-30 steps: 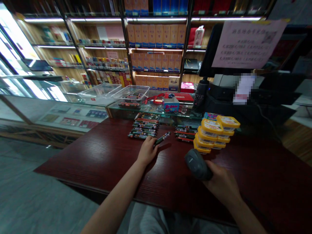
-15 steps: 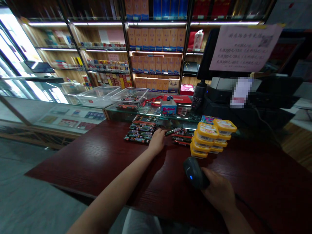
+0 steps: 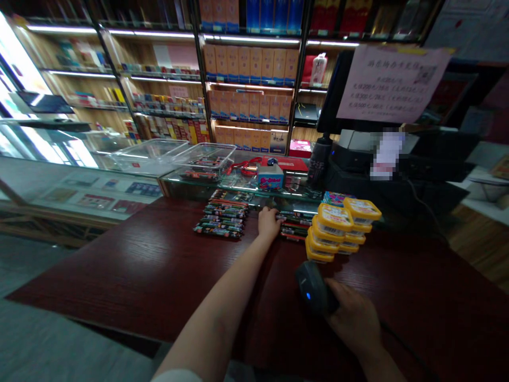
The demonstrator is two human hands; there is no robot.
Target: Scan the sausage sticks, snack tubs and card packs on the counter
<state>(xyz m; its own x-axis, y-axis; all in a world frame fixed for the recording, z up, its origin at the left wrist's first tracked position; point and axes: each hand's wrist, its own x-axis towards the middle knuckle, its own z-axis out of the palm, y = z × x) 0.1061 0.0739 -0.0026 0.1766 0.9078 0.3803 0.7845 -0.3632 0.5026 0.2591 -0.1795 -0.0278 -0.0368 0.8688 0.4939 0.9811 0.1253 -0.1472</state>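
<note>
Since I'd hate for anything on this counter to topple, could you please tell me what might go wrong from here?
The scanner in the right hand is close in front of the stacked yellow-lidded tubs and could knock them. The left hand is at the left end of the right-hand pile of slim packs, beside those tubs; a push rightward might shove packs into them. The dark cable beside the right wrist might snag.

Shelf strip lights [image 3: 254, 40] glow white, and glare washes out the window [image 3: 8, 63] at far left. The dark tabletop [image 3: 119, 286] sits dim, with a pale sheen at left. Wide-angle stretch distorts the softly blurred edges; pixelation masks a pale slip [image 3: 386, 155].
</note>
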